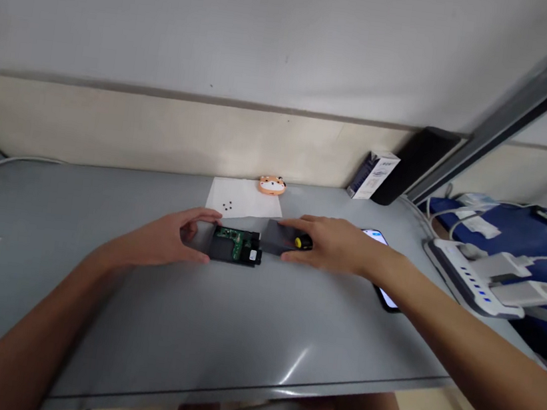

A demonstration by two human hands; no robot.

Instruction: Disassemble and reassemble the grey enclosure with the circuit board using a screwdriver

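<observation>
My left hand [168, 239] curls loosely against the opened black case with green circuit board [236, 246], fingers unclosed. My right hand [331, 243] pinches a small yellow-tipped tool [301, 241] on the dark flat cover [277, 236]. Bare grey surface [216, 332] runs wide toward the near edge.

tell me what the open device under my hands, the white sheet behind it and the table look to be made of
Device: a black case, likely matte plastic, holding a green circuit board with small parts showing.
White sheet: thin, flat and dull, probably paper; tiny dark screws lie on it.
Table: smooth grey top with a soft glare streak, perhaps laminate or painted metal; hard to tell.
</observation>
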